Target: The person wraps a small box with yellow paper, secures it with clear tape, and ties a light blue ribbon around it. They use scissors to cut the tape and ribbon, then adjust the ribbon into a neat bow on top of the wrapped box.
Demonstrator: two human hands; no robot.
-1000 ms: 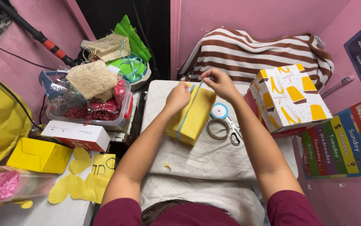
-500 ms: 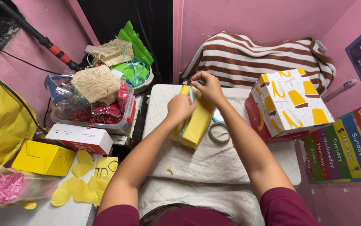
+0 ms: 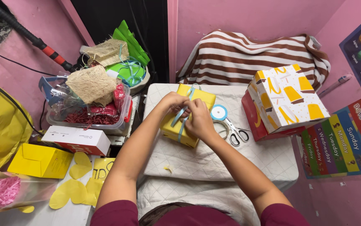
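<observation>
Since the earlier frames we have drawn both hands back from the far end of the yellow paper-wrapped box (image 3: 187,115) to its middle, and they now sit side by side on its top. Our left hand (image 3: 173,103) pinches the thin light-blue ribbon (image 3: 179,116) with fingers closed on it; our right hand (image 3: 198,119) is closed on the same ribbon just beside it, the two hands touching. One ribbon end trails over the near edge of the yellow box, and a small loop shows at its far edge.

That box lies at a slant on the white quilted cloth (image 3: 214,161), near the cloth's far left corner. Just right of the box lie the round blue-and-white ribbon spool (image 3: 219,112), a roll of clear tape (image 3: 222,129) partly hidden by our right hand, and the black-handled scissors (image 3: 237,133). Further right of the box stands the white patterned gift box with yellow shapes (image 3: 289,96), close to the cloth's right edge. Nearer to us than the box the cloth is open, apart from a small yellow paper scrap (image 3: 168,168).

Left of the box, past the cloth's edge, sit the clear plastic tub of red shredded paper (image 3: 92,113) and the white and red carton (image 3: 76,140).
</observation>
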